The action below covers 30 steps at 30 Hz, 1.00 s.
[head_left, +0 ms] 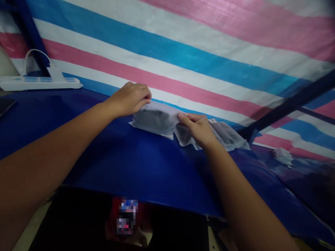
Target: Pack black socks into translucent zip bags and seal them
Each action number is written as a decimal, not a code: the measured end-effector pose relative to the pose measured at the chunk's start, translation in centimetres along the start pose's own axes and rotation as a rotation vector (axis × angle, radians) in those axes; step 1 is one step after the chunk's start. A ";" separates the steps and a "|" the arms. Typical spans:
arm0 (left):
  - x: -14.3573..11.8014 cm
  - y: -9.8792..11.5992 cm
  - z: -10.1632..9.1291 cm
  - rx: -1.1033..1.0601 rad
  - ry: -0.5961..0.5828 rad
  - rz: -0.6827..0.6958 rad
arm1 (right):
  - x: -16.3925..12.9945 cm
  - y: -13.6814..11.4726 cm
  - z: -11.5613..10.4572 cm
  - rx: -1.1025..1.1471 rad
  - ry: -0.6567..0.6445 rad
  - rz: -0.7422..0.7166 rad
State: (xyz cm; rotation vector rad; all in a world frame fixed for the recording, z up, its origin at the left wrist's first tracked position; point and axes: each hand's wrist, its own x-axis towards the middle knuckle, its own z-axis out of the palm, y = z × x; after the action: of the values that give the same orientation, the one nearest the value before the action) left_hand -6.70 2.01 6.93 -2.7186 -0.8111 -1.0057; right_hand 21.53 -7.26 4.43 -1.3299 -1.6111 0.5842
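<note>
From my remote seat I look down on a blue table, where two bare hands hold a frosted bag near the middle of the far edge. The left hand has thumb and fingers clamped on the bag's upper left corner; the right hand pinches its upper right, thumb on the near face. Held by both ends, I judge, the bag stays stretched and upright. Something dark shows inside, though the cloudy film and dim light hide what it is. Other bags lie beyond the right hand, toward the far right corner, probably for easy reach. A power strip sits by the far left corner.
</note>
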 end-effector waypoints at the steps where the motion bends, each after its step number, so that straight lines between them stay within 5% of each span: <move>1: -0.2 -0.8 0.0 -0.007 -0.003 -0.028 | 0.2 0.3 -0.3 0.031 -0.006 0.015; 8: -1.0 -3.6 -0.3 -0.054 -0.016 -0.173 | 0.6 1.2 -0.8 0.124 0.021 0.076; 30: -1.2 -3.7 2.3 -0.589 0.126 -0.408 | 0.6 0.7 0.6 0.158 0.141 0.067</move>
State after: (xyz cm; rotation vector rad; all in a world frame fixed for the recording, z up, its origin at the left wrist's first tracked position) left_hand -8.12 5.33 4.15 -2.9599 -1.2456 -1.7208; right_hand 21.32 -6.34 3.79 -1.2822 -1.3817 0.6310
